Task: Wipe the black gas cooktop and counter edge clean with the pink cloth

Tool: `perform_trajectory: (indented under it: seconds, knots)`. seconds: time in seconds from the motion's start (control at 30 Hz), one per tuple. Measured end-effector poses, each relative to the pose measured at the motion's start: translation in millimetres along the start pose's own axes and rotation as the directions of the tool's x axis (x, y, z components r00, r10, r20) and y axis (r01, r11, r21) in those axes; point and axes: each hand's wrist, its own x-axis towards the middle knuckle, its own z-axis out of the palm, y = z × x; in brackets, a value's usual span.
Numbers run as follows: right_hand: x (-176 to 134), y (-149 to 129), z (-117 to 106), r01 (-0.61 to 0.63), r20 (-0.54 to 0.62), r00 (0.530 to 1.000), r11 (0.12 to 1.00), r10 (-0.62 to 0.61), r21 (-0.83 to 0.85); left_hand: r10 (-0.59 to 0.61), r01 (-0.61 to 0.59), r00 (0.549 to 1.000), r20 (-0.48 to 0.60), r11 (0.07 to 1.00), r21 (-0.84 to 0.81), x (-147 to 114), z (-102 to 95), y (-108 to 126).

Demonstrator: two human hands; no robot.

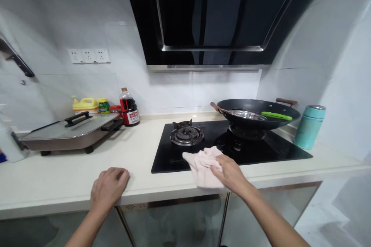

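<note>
My right hand (228, 171) grips a pale pink cloth (203, 166), pressed on the front edge of the black glass gas stove (171, 157). Part of the cloth hangs over onto the white countertop (139, 158). Behind the cloth are the stove's control knobs (238, 145) and the bare left burner (187, 134). Near the counter's front edge, left of the stove, rests my left hand (109, 186), its fingers curled with nothing visible in them.
A large black wok (278, 112) sits on the right burner, holding a metal strainer and a green-handled utensil (276, 116). Right of it stands a teal bottle (310, 127). At left are a lidded electric pan (69, 133) and a sauce bottle (129, 108). A range hood (211, 15) overhangs the stove.
</note>
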Motion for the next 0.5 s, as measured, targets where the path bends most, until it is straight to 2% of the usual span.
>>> perform_trajectory:
  seconds: [0.1,0.2,0.3,0.4,0.5]
  knots:
    - [-12.2,40.7,-12.7,-0.018,-0.033,0.999,0.998,0.02,0.058,-0.002,0.002,1.0,-0.009,1.0,0.008,-0.1,1.0,0.8]
    - [-11.1,62.8,-26.9,-0.106,0.02,0.994,0.992,0.105,0.069,-0.001,0.002,1.0,-0.025,1.0,0.013,-1.9,1.3,3.6]
    - [-3.9,61.2,-42.4,-0.134,0.171,0.977,0.991,0.13,0.017,0.009,-0.008,0.999,-0.054,1.0,0.015,-3.5,1.3,5.2]
    - [1.7,55.4,-55.3,-0.132,0.373,0.921,0.991,0.109,0.037,0.02,-0.019,0.999,-0.049,1.0,0.009,-3.6,1.9,3.5]
    - [8.0,59.8,-59.3,-0.186,0.395,0.91,0.975,0.125,0.121,0.033,-0.032,0.998,-0.052,0.999,0.009,-2.7,4.0,0.5]
